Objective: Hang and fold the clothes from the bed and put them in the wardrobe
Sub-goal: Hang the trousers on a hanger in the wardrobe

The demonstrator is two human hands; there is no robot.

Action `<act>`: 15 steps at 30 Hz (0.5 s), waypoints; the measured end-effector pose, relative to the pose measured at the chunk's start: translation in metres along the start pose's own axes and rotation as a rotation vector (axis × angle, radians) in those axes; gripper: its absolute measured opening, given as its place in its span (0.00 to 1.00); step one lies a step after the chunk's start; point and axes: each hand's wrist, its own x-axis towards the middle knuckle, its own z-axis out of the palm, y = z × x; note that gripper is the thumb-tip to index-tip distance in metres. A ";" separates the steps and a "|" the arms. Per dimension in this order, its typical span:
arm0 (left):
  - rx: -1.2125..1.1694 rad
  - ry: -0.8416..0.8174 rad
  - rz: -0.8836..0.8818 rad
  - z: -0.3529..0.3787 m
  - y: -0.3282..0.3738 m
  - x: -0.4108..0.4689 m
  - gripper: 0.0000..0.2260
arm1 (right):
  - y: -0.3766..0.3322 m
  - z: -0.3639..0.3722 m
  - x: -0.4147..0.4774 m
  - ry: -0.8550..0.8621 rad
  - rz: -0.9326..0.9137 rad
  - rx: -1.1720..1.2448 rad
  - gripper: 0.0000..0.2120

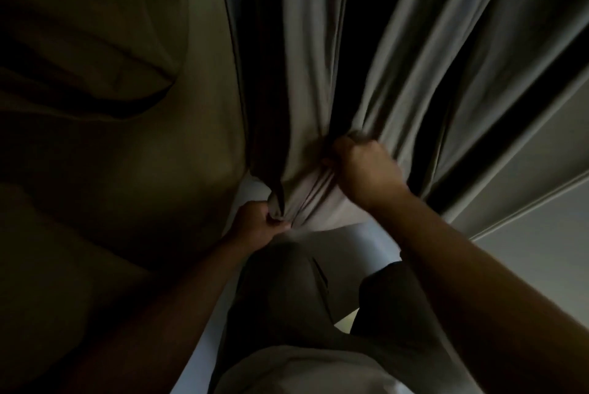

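Note:
The scene is very dim. A grey curtain (318,75) hangs in long folds through the middle and right of the view. My left hand (255,224) grips its bunched lower edge just below centre. My right hand (363,167) is higher and to the right, fist closed round a gathered fold of the same cloth. The fabric is pulled taut between the two hands. No clothes from the bed, hanger or wardrobe can be made out.
A large dark brownish cloth surface (111,107) fills the left half, close to my left arm. Below the hands are my own legs in dark trousers (287,298) over a pale floor (360,244). A pale panel or wall (541,234) lies at the right.

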 end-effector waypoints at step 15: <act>0.036 0.181 0.300 -0.017 0.108 0.029 0.09 | -0.014 0.004 0.001 -0.082 0.031 -0.035 0.08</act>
